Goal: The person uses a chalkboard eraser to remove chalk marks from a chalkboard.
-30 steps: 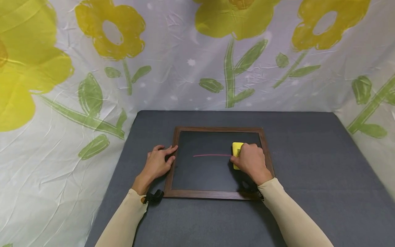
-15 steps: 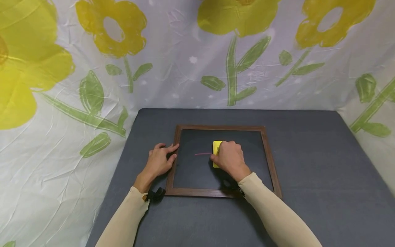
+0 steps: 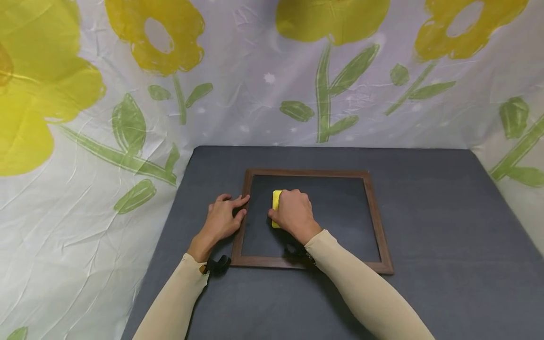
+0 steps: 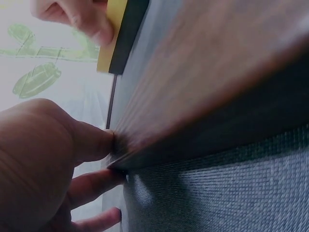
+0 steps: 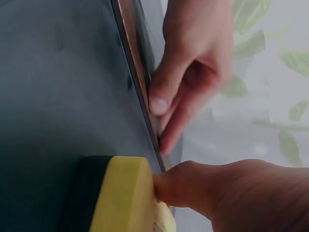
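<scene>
A chalkboard (image 3: pixel 340 212) in a brown wooden frame (image 3: pixel 312 173) lies on the dark cloth-covered table. My right hand (image 3: pixel 293 212) grips a yellow eraser (image 3: pixel 276 208) with a black underside, held on the left part of the board. In the right wrist view the thumb presses the eraser's (image 5: pixel 123 193) yellow side. My left hand (image 3: pixel 223 217) rests at the frame's left edge, its thumb and index finger touching the wood. The left wrist view has the thumb on the frame's (image 4: pixel 193 82) edge, with other fingers beside it. No pink line shows on the visible board.
The dark table (image 3: pixel 433 212) extends around the board on all sides. A white fabric backdrop (image 3: pixel 238 108) with yellow flowers and green leaves hangs behind and beside it. Black straps (image 3: pixel 218 266) from the wrist cameras sit at both wrists.
My right hand has slid the eraser leftward across the board. The pink line shortened along its path and is now out of sight. My left hand has stayed at the frame.
</scene>
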The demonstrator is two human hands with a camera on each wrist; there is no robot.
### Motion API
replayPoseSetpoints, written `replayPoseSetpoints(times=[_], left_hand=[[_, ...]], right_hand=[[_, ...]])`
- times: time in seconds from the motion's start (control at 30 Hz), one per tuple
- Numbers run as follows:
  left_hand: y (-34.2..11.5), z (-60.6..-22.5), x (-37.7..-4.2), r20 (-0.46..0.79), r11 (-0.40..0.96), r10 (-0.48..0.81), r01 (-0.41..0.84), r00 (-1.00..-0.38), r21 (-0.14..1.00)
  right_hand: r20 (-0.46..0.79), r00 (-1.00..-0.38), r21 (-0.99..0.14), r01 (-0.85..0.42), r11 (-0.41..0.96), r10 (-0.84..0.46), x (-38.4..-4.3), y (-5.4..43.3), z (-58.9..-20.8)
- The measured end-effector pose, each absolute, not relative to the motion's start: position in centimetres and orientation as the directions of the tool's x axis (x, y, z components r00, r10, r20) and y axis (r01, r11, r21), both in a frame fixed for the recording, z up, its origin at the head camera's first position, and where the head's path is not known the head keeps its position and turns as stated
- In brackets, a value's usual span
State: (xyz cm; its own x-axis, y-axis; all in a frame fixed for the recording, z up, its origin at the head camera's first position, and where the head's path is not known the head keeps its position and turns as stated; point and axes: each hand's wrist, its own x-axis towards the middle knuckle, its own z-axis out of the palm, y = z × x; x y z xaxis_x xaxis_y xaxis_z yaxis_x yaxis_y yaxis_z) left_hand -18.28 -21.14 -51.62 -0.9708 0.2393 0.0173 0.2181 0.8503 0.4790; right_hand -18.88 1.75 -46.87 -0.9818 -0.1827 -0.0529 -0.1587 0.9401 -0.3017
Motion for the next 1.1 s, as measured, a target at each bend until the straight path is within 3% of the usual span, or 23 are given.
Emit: replayPoseSetpoints(times=[0.53, 1.1], left_hand=[[-21.0, -51.2, -18.4, -0.005, 0.856, 0.223, 0.194, -0.975, 0.479], [-21.1, -51.2, -18.2, -0.027, 0.854, 0.23, 0.189, -0.973, 0.485]], right_hand=[[-0.016, -0.976, -0.328, -0.198, 0.924, -0.215, -19.4, -1.6, -47.0], [-0.053, -0.98, -0.265, -0.171, 0.949, -0.191, -19.4, -1.9, -46.9]])
